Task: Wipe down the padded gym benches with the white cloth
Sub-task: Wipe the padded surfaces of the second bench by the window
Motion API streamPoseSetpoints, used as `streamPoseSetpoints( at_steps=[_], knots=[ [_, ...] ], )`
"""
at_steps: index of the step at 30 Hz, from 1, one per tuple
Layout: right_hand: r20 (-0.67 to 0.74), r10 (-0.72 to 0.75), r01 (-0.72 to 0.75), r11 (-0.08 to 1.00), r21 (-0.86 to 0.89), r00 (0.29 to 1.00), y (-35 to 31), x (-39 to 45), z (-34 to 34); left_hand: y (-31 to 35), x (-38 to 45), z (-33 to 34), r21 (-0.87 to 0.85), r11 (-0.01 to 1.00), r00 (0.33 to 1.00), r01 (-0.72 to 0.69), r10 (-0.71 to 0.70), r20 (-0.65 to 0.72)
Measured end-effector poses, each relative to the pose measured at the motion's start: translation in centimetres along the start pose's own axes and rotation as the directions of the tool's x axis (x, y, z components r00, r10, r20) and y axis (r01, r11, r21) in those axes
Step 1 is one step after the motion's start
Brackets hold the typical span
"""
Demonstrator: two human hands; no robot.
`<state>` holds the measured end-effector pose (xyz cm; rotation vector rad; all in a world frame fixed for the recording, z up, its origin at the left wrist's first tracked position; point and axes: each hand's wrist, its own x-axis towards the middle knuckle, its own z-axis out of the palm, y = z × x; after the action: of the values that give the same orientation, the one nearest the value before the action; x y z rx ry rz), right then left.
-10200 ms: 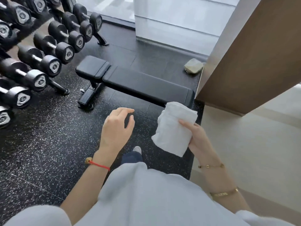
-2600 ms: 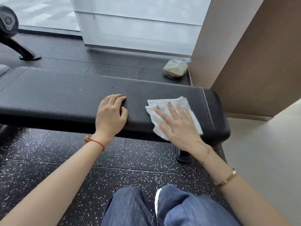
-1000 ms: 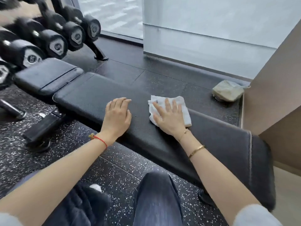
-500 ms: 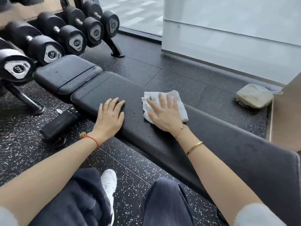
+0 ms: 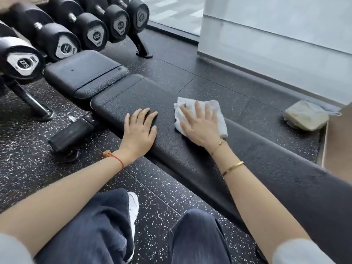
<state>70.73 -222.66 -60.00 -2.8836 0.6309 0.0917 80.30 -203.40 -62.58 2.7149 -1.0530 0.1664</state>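
A person crouches beside a black padded bench (image 5: 190,155), wiping its long pad. The right hand (image 5: 200,124) lies flat with fingers spread, pressing a white cloth (image 5: 219,115) against the pad's top near the far edge; it grips nothing, only pins the cloth down. The left hand (image 5: 139,130) rests open and empty on the near edge, bracing. The step in hand looks like wiping the long pad. Next the cloth probably needs sliding left toward the short seat pad (image 5: 83,73), which lies by the dumbbells (image 5: 91,33).
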Motion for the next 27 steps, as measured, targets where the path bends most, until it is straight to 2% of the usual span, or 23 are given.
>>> streamPoseSetpoints(
  at_steps=[3, 6, 8, 10, 12, 14, 20, 27],
  knots=[
    [-0.033, -0.151, 0.148, 0.986, -0.074, 0.988, -2.7, -2.9, 1.6, -0.1, 0.0, 0.0, -0.008, 1.000, 1.000, -0.003, 0.003, -0.003],
    [-0.033, -0.235, 0.232, 0.970, -0.068, 0.971, -0.5, -7.3, 2.3, -0.3, 0.0, 0.1, -0.012, 1.000, 1.000, -0.010, 0.010, -0.005],
    [-0.029, -0.172, 0.171, 0.985, -0.035, 0.985, 2.5, -8.1, 1.7, -0.4, 0.1, 0.1, -0.015, 1.000, 1.000, -0.016, 0.016, -0.003],
    [-0.014, -0.011, 0.011, 1.000, -0.017, 1.000, 4.9, -6.8, 0.7, -0.5, 0.0, 0.2, -0.022, 1.000, 1.000, -0.009, 0.009, 0.003],
    [0.005, 0.135, -0.135, 0.991, 0.009, 0.991, 5.0, -5.0, -0.3, -0.4, 0.0, 0.2, -0.023, 1.000, 1.000, -0.007, 0.008, 0.003],
    [-0.003, 0.162, -0.162, 0.986, 0.025, 0.987, 3.3, -4.8, -0.4, -0.4, 0.0, 0.3, -0.029, 1.000, 1.000, -0.007, 0.007, 0.000],
    [-0.097, -0.162, 0.154, 0.984, -0.089, 0.982, 0.5, -14.6, 3.1, -0.3, 0.0, 0.3, -0.075, 0.997, 0.999, -0.015, 0.013, -0.032],
    [-0.050, -0.152, 0.142, 0.977, -0.162, 0.987, -1.3, -12.1, 2.8, 0.1, 0.0, 0.4, -0.076, 0.997, 0.999, -0.008, 0.005, -0.043]
  ],
)
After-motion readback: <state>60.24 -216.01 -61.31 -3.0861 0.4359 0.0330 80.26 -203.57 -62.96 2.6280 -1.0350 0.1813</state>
